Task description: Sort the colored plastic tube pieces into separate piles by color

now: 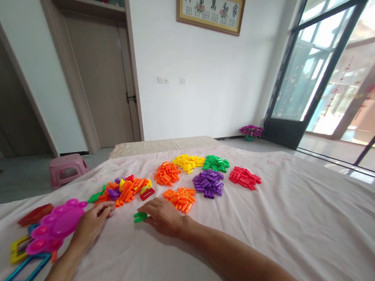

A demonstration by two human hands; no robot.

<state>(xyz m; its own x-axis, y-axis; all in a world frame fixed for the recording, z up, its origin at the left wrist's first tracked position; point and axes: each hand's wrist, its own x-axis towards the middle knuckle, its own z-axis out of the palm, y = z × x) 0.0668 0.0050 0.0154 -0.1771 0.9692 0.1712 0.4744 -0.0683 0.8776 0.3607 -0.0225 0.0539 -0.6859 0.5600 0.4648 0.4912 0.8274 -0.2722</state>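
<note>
My right hand (162,216) is closed on green plastic tube pieces (140,217), whose ends stick out to the left of my fingertips, low over the cloth. My left hand (95,219) is at the near edge of a mixed heap of tube pieces (127,191), mostly orange with purple, yellow, red and green among them. Its fingers are loosely bent, with a small gap at the thumb, and nothing shows between them. A red piece with a slot (146,194) lies at the heap's right end. Just beyond my right hand is a pile of orange tubes (180,198).
Farther back are sorted piles: orange (167,173), yellow (189,161), green (217,163), purple (209,183) and red (244,178). A pink paw-shaped tray (63,222), red flat pieces (35,214) and blue frames (26,271) lie left on the pale cloth (292,218). A pink stool (66,168) stands beyond.
</note>
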